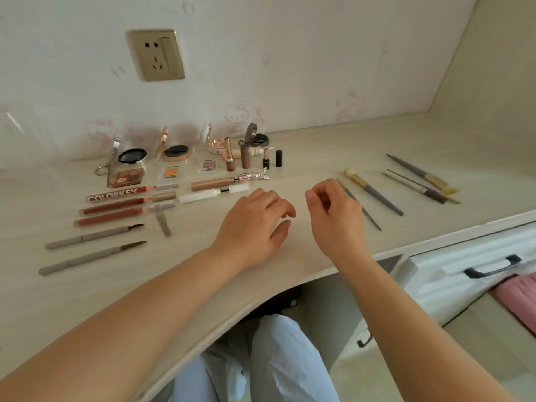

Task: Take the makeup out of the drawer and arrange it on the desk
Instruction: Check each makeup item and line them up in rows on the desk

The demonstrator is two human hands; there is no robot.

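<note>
Your left hand rests on the worktop, fingers loosely curled and narrow; something pale may sit under the fingertips, but it is too hidden to confirm. Your right hand hovers just right of it, fingers curled inward, thumb near forefinger, holding nothing visible. Landmark: wall socket. Below the socket, against the wall, stand the open compacts; just right of them, the upright lipsticks. Further below the socket lie the lip gloss tubes in parallel rows, with two grey eyeliner pens nearest the worktop edge. Far right of the socket, the makeup brushes lie angled side by side. The drawer sits at lower right, below the worktop edge.
</note>
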